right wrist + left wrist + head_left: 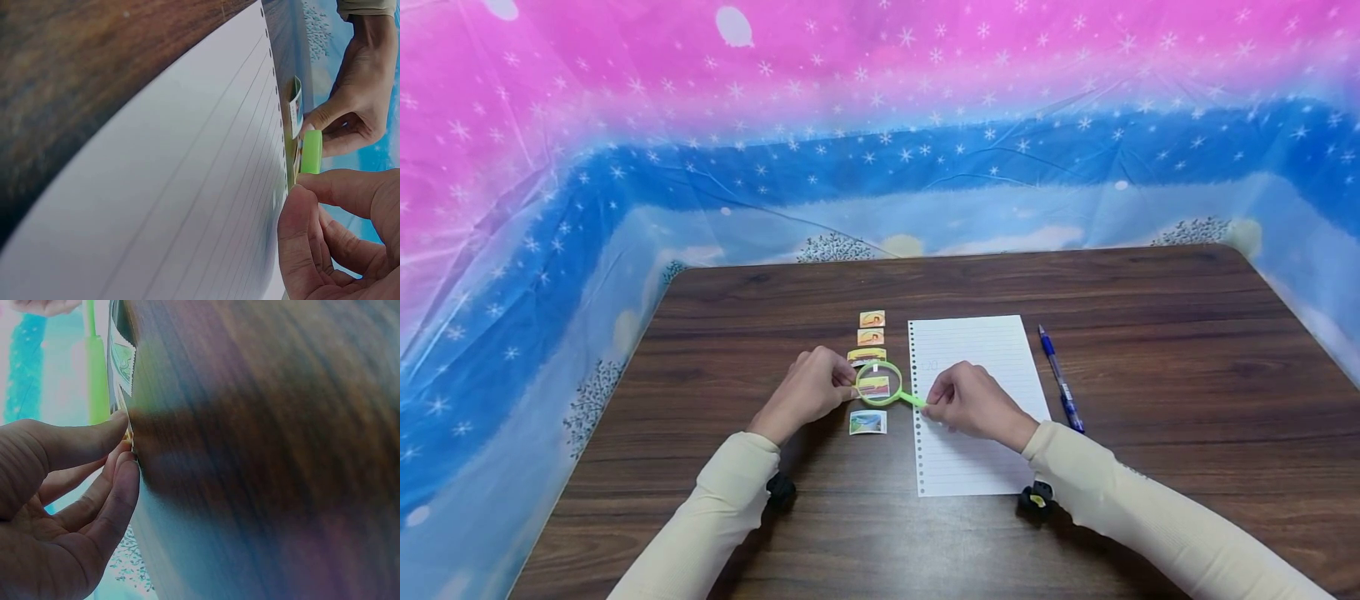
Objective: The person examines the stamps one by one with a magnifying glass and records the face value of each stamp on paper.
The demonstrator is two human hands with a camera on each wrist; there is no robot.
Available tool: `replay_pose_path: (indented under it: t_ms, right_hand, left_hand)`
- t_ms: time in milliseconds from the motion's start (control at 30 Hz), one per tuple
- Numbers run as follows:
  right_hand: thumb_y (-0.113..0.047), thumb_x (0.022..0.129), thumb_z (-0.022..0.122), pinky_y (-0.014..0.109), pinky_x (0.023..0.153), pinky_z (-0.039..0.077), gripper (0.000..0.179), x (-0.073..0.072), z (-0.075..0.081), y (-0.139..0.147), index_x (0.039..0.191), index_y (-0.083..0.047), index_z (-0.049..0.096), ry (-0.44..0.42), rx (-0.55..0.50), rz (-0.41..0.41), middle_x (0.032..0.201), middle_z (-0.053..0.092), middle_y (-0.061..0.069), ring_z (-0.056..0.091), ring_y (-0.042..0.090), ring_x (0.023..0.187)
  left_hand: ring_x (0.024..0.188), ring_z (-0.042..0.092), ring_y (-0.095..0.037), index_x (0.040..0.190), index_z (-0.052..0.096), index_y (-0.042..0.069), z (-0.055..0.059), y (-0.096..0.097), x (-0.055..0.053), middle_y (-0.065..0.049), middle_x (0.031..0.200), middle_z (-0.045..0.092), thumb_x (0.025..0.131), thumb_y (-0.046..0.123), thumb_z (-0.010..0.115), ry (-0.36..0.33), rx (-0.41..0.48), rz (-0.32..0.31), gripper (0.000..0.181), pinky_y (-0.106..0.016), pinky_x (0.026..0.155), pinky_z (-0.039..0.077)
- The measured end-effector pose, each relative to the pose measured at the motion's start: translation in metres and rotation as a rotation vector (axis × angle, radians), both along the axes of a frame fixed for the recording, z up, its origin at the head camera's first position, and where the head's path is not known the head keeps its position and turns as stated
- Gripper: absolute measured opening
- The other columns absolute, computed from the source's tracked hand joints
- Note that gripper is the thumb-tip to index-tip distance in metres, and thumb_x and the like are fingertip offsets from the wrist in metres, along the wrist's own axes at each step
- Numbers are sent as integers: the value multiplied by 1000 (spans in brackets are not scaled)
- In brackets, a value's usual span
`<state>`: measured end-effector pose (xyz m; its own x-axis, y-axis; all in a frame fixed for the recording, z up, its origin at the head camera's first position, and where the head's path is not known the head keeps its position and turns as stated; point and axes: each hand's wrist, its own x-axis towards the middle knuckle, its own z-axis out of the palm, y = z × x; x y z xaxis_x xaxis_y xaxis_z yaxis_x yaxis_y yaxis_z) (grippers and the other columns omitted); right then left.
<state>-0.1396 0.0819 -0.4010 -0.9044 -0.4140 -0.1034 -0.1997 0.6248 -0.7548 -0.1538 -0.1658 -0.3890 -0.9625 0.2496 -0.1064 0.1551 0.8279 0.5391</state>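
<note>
My right hand (976,402) pinches the handle of a green magnifying glass (913,400) between thumb and fingertips. Its round lens lies over a yellow and red postage stamp (874,388) in the head view. At that stamp's left edge, my left hand (808,392) pinches with thumb and fingers. In the left wrist view the thumb (87,442) meets the fingers at a thin edge close to the tabletop. Nearer me lies a blue and green landscape stamp (868,422), its toothed edge curling up. Beyond the lens are a yellow stamp (867,357) and two orange stamps (871,337).
Right of the stamps lies a lined, hole-punched paper sheet (977,467), partly under my right hand, with faint writing. A blue pen (1060,379) rests to the sheet's right. The brown wooden table (1187,375) is bordered by a pink and blue snowflake cloth (925,158).
</note>
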Motion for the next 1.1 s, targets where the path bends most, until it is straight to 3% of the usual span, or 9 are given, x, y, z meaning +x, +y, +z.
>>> replay_pose_path:
  t_ms: [700, 1100]
  right_hand:
    - [-3, 87, 77, 28, 50, 52, 9, 0, 0, 3, 79, -4, 74, -16, -10, -11, 65, 65, 0, 60, 12, 52]
    - [-9, 89, 77, 33, 55, 54, 8, -5, 5, 30, 83, -5, 75, 21, -32, -41, 71, 69, 4, 66, 18, 56]
  left_hand:
    - [78, 65, -12, 93, 79, 7, 0, 1, 0, -1, 86, 72, 88, 6, 79, -2, 8, 4, 6, -34, 75, 56]
    - [80, 66, -12, 94, 80, 7, 0, 1, -1, -1, 87, 73, 88, 7, 79, -11, -2, 19, 6, -34, 76, 57]
